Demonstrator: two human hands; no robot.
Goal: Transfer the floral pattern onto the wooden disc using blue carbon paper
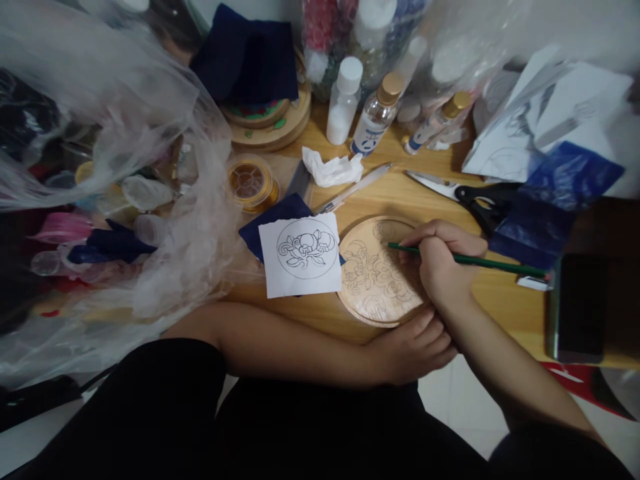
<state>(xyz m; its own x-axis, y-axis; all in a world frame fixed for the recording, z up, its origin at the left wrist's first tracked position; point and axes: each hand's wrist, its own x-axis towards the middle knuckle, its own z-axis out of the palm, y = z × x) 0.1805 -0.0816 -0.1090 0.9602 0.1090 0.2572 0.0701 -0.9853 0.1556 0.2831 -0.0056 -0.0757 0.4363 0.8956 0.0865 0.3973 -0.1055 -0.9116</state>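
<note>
A dark green pencil [500,264] is pinched in my right hand [447,257], its tip touching the upper part of a round wooden plate [373,300]. Flower outlines in thin pencil lines cover much of the plate's face. My left hand [413,347] grips the plate's lower right rim; its thumb is partly hidden. Left of the plate lies a paper pattern [303,283] with a flower drawing inside a circle. Beneath that paper, corners of dark blue carbon-like paper [253,230] stick out.
Behind the plate are a pen [355,187], crumpled tissue [333,170], black-handled scissors [480,200] and small bottles [375,117]. A spool of golden wire [253,183] and plastic bags [190,253] crowd the left. At right lie blue sheets [555,207] and a phone [577,307].
</note>
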